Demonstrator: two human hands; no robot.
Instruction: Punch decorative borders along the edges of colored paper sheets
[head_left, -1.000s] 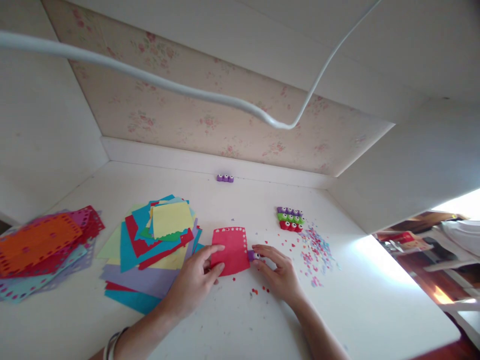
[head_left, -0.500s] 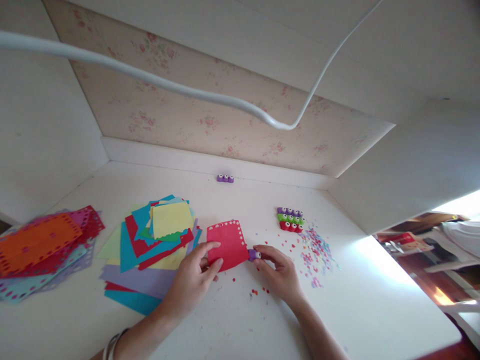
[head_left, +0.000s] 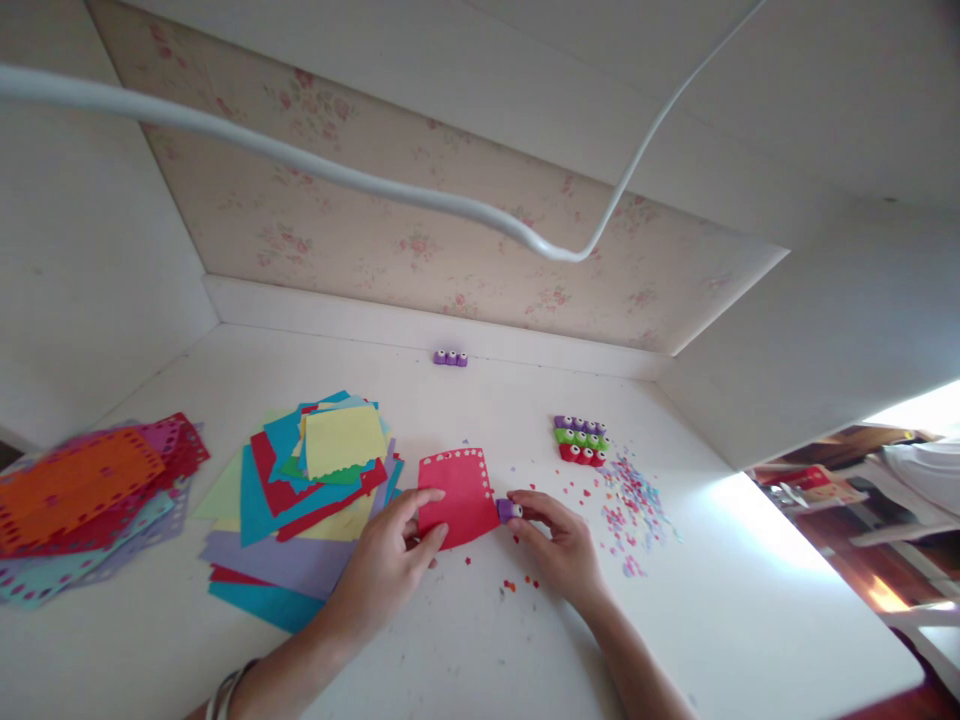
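Observation:
My left hand (head_left: 390, 560) pinches the left edge of a red paper square (head_left: 459, 482) with punched holes along its top and right edges. My right hand (head_left: 559, 540) grips a small purple paper punch (head_left: 509, 510) set against the sheet's right edge. Both hands rest low over the white desk (head_left: 465, 640). Tiny red paper bits (head_left: 517, 583) lie just in front of the sheet.
A stack of coloured paper squares (head_left: 307, 490) lies left of my left hand. Punched sheets (head_left: 82, 490) sit at the far left. Rows of purple, green and red punches (head_left: 580, 438) and a scatter of confetti (head_left: 634, 510) lie to the right. Three purple punches (head_left: 450, 357) stand by the back wall.
The red sheet has been turned a little and shifted under the punch; my left hand moved with it. My right hand stayed at the sheet's right edge.

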